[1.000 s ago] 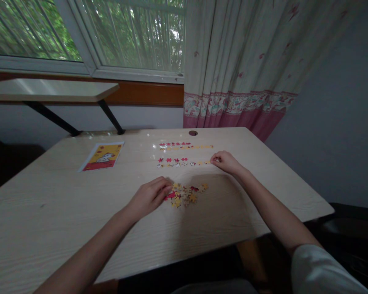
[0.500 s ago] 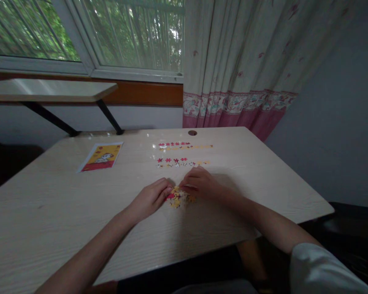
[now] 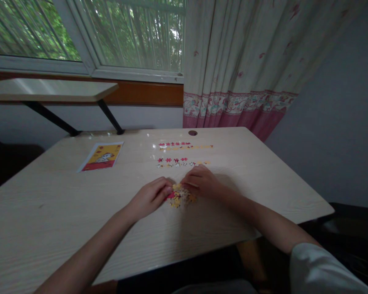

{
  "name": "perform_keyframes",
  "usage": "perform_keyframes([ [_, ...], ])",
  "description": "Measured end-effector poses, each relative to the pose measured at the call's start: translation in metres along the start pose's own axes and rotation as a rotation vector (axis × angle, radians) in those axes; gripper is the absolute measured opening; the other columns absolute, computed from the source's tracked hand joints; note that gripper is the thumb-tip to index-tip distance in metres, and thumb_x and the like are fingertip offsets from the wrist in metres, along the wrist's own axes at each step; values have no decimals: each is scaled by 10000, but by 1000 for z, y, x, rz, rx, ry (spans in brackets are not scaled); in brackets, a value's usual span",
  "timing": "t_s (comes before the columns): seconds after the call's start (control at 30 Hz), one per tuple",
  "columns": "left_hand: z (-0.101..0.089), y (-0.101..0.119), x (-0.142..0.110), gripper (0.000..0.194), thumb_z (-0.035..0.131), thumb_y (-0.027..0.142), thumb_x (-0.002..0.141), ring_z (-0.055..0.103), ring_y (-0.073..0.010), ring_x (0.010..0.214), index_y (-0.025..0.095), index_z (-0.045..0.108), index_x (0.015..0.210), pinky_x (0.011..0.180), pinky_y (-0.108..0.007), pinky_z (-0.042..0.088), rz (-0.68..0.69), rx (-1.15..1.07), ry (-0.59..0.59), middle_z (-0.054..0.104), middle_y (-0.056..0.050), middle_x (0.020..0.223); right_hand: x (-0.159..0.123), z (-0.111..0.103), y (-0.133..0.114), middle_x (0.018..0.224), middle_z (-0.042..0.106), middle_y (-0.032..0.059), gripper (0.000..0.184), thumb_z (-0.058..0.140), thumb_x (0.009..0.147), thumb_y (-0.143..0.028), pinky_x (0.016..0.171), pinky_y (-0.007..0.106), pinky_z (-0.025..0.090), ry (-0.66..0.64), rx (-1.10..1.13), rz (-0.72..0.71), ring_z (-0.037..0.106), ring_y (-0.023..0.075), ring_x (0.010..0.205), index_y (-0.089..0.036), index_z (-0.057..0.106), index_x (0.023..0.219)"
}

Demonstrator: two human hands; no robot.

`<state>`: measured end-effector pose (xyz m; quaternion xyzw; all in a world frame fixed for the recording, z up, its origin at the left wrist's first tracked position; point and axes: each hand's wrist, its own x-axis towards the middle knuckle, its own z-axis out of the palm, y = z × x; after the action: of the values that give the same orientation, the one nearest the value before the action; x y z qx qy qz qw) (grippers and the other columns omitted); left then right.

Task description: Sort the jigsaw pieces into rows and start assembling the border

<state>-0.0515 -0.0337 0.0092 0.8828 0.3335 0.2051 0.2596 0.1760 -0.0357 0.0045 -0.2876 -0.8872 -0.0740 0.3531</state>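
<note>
Roughly midway between the near and far edges of the table (image 3: pixel 263 179) lies a loose pile of puzzle pieces (image 3: pixel 176 201). The left hand (image 3: pixel 150 197) rests at its left side, fingers curled close together; the right hand (image 3: pixel 201 182) bends over its right side, fingers drawn in. Whether either grips a piece I cannot tell. Beyond, rows of pieces (image 3: pixel 168 160) run toward the far edge, a printed picture (image 3: pixel 102 158) nearer the far left corner.

One pale wood-grain table (image 3: pixel 64 212) with a round hole (image 3: pixel 193 133) near its far edge carries one raised shelf (image 3: pixel 55 90) on black legs (image 3: pixel 110 116), one yellow-and-red picture sheet (image 3: pixel 102 157) at left, four rows of puzzle pieces (image 3: pixel 184 159), and, nearer the front, one loose pile of puzzle pieces (image 3: pixel 176 201).
</note>
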Motion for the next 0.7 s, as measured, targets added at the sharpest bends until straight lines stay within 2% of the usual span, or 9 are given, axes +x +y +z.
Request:
perform_keyframes([
  [0.17, -12, -7, -4, 115, 416, 207, 842, 501, -131, 672, 177, 500, 768, 616, -236, 380, 40, 168, -90, 525, -8, 755, 0, -20, 18, 751, 671, 0, 165, 505, 870, -297, 679, 271, 358, 103, -63, 118, 561, 116, 702, -209, 633, 813],
  [0.27, -14, -7, -5, 72, 443, 183, 785, 493, -126, 625, 179, 506, 752, 583, -231, 372, 47, 239, -160, 516, 2, 719, -3, -30, 30, 729, 665, 3, 184, 511, 868, -318, 694, 282, 360, 211, -146, 180, 555, 122, 690, -215, 646, 796],
  [0.37, -14, -5, -5, 58, 467, 192, 745, 490, -123, 605, 184, 515, 777, 568, -229, 372, 44, 262, -173, 521, 6, 722, -6, -34, 38, 724, 661, 2, 166, 539, 855, -314, 721, 291, 353, 267, -219, 224, 547, 121, 688, -220, 657, 786],
  [0.57, -13, -5, -6, 93, 508, 229, 713, 495, -131, 614, 192, 500, 798, 558, -236, 365, 8, 295, -176, 532, 8, 746, -8, -33, 42, 716, 658, -16, 110, 579, 833, -285, 726, 285, 342, 328, -272, 170, 539, 113, 675, -229, 659, 784],
  [0.7, -12, -7, -6, 77, 476, 224, 743, 496, -131, 621, 193, 498, 810, 568, -240, 374, 10, 305, -177, 528, 6, 751, -6, -35, 41, 704, 642, -11, 134, 565, 841, -301, 718, 282, 338, 310, -283, 173, 525, 113, 663, -232, 666, 786],
])
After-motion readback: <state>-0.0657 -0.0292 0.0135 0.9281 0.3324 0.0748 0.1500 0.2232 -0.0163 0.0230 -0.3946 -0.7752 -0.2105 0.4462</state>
